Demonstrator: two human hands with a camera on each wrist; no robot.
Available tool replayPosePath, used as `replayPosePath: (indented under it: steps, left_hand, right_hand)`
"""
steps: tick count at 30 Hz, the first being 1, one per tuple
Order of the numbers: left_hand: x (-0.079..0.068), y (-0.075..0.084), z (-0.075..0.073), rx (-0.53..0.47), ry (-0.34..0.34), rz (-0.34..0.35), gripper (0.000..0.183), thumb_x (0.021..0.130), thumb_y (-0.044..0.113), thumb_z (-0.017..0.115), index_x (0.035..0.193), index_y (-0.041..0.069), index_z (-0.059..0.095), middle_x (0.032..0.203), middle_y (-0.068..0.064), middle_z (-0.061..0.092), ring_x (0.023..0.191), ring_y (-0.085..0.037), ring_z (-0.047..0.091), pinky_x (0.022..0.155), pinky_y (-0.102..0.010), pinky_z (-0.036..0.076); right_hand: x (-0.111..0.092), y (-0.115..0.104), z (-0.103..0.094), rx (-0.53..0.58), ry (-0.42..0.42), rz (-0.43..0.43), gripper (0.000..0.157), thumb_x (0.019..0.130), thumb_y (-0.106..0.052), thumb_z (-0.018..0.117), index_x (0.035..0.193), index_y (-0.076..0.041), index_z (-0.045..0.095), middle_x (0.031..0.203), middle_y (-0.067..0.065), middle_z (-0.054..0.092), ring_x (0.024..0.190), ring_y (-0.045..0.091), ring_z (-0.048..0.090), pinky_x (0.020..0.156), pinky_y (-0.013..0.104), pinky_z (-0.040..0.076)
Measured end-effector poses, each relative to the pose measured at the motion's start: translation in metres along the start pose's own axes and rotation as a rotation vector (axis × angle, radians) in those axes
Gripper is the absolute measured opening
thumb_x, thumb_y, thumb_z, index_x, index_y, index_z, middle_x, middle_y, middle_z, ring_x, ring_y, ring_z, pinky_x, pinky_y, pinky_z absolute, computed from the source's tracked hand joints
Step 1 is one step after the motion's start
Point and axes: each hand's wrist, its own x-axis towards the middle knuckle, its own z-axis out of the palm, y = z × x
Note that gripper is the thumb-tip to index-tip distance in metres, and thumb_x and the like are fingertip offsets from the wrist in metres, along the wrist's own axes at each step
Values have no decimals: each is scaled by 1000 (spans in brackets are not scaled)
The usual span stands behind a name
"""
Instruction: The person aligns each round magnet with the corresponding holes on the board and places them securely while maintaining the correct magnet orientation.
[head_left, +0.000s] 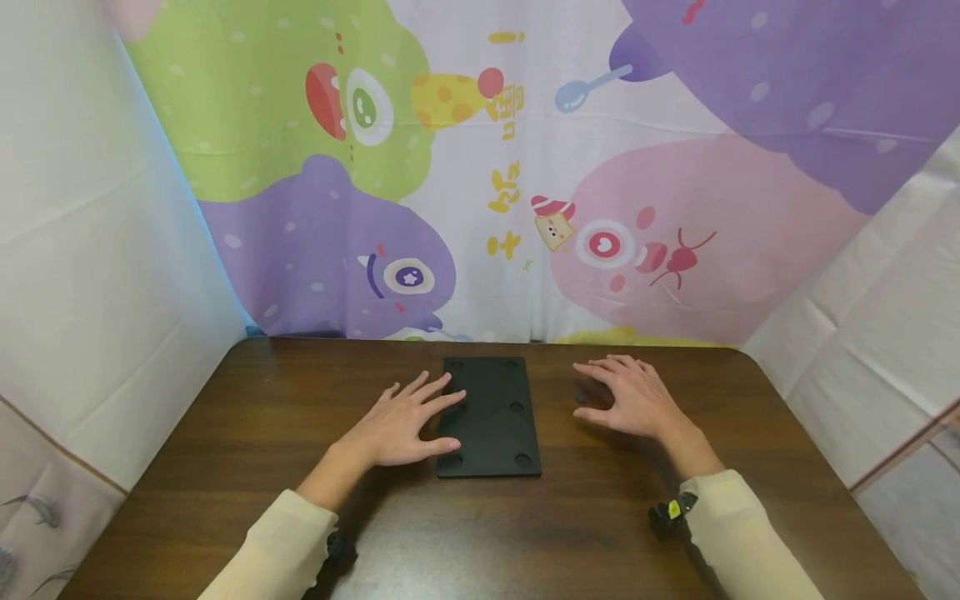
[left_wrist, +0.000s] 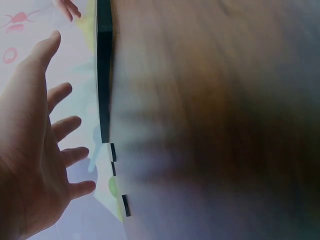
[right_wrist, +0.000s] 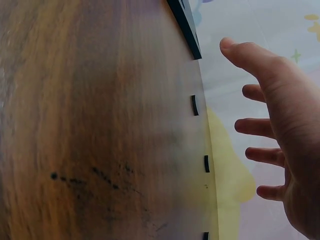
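Observation:
A flat black rectangular board point(head_left: 491, 425) lies on the brown table, with round recesses along its two long sides. My left hand point(head_left: 401, 425) is held over the board's left edge, fingers spread and holding nothing. In the left wrist view the fingers hang above the tabletop. To the right of the board, my right hand point(head_left: 633, 396) hovers with fingers apart, also holding nothing. Small black pieces point(left_wrist: 126, 205) lie on the table on the left hand's side. More small black pieces point(right_wrist: 195, 105) sit near the right hand; the hands hide most of them in the head view.
The wooden table point(head_left: 247, 450) ends at a cartoon-printed curtain point(head_left: 495, 308) behind the board. White cloth point(head_left: 112, 250) hangs at the left, and another white sheet point(head_left: 847, 333) hangs at the right. Dark marks point(right_wrist: 105, 177) show on the tabletop in the right wrist view.

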Motion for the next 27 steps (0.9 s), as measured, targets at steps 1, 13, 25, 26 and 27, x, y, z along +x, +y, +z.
replayPosePath:
  steps: [1,13,25,26,27]
  left_hand:
    - [0,0,0,-1,-3,3,80,106,66,66,174,30,45,188,-10,31,176,-48,24,129,-87,26]
    - [3,1,1,-13,-56,-9,78,107,67,65,174,30,46,189,-10,29,176,-51,22,128,-89,25]
    - [6,2,1,-33,-92,-43,78,106,68,66,173,30,48,189,-10,29,175,-53,21,126,-91,26]
    - [6,2,1,-35,-96,-44,78,106,68,66,173,30,48,189,-9,29,175,-54,20,127,-90,26]
    - [7,2,1,-36,-99,-45,78,107,68,65,173,30,48,189,-9,28,175,-54,20,127,-90,26]
  right_hand:
    - [0,0,0,0,-2,0,83,94,-66,80,163,-24,62,161,17,67,153,50,55,122,81,41]
    - [1,0,2,7,-21,13,81,94,-65,81,162,-24,63,161,16,67,154,49,54,123,81,40]
    - [2,0,1,1,-21,11,82,94,-68,79,161,-24,64,160,17,68,153,49,55,122,81,41]
    - [3,0,1,1,-22,11,82,94,-68,79,161,-24,64,160,17,68,153,49,55,122,81,41]
    - [3,0,1,2,-22,11,82,94,-68,79,161,-24,64,160,17,68,153,49,55,122,81,40]
